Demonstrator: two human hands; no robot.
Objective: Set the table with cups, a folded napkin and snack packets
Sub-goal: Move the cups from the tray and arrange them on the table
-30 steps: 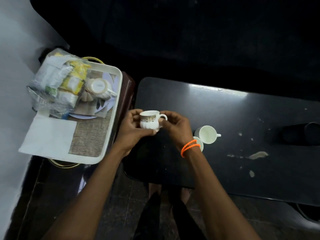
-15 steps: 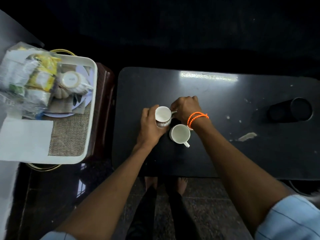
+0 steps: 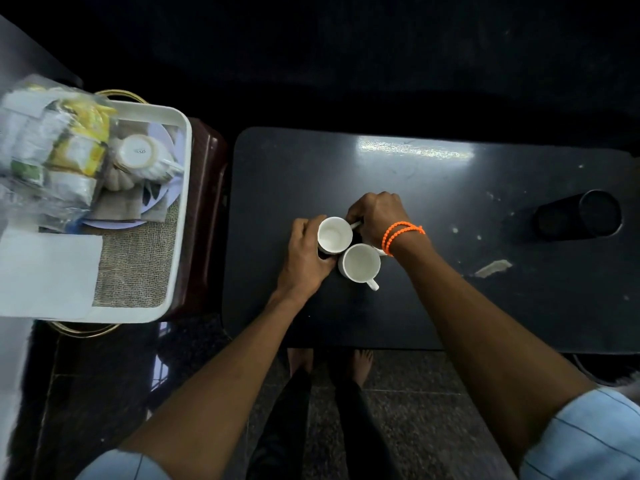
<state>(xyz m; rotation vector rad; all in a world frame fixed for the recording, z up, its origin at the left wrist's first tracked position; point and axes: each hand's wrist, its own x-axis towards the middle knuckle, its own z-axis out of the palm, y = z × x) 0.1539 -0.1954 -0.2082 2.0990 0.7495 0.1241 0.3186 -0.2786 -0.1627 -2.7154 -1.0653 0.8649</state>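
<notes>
White cup in hand (image 3: 334, 234): stands mouth-up on the black table (image 3: 433, 188), held from both sides, its rim touching or nearly touching the second cup.
Left hand (image 3: 304, 252): curled around the left wall of that cup, fingers wrapped on it, thumb side toward the rim.
Right hand (image 3: 377, 218): closed over the cup's handle side, fingertips pinching at the thin handle; an orange bead bracelet (image 3: 401, 233) sits on the wrist.
Second cup (image 3: 360, 263): white, upright, free of both hands, just in front of the held one, handle pointing toward the person.
Tray (image 3: 180, 216): white, on a dark brown stool left of the table, lined with a woven mat (image 3: 135, 265).
Tray contents: an upturned cup (image 3: 138, 154) on a pale plate, a clear bag of snack packets (image 3: 59, 147) in yellow and white, a white folded napkin (image 3: 48, 271) at the near end.
Black cylinder (image 3: 578, 214): lies on its side at the table's right end, well apart from the cups.
Table surface: pale scuffs and a chipped patch right of the arms.
</notes>
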